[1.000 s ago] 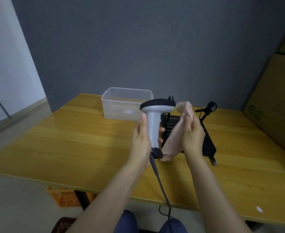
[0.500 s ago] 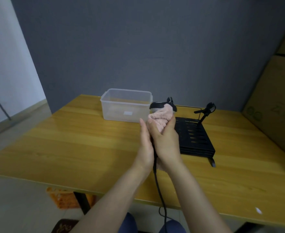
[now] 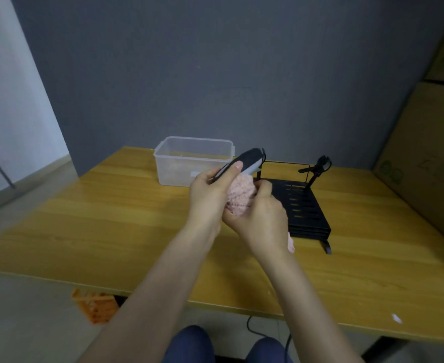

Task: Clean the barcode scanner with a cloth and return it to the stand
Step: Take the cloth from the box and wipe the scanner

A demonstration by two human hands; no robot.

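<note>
My left hand [image 3: 211, 195] grips the grey and black barcode scanner [image 3: 247, 162] by its head, which tilts up to the right above the table. My right hand [image 3: 261, 216] is wrapped around a bunched pink cloth [image 3: 240, 196] that covers the scanner's handle, so the handle is hidden. A corner of the cloth hangs below my right wrist. The black slatted stand [image 3: 304, 213] lies on the table just behind and right of my hands, with a small black clip arm [image 3: 318, 169] rising at its far right corner.
A clear plastic box [image 3: 192, 161] stands on the wooden table [image 3: 111, 218] behind my left hand. Cardboard boxes [image 3: 430, 153] line the right side. An orange crate [image 3: 95, 307] sits on the floor under the table's front edge. The scanner cable [image 3: 257, 334] hangs below it.
The scanner's head has tipped from upright to slanted. My left hand moved up onto the head, and my right hand with the cloth slid down around the handle.
</note>
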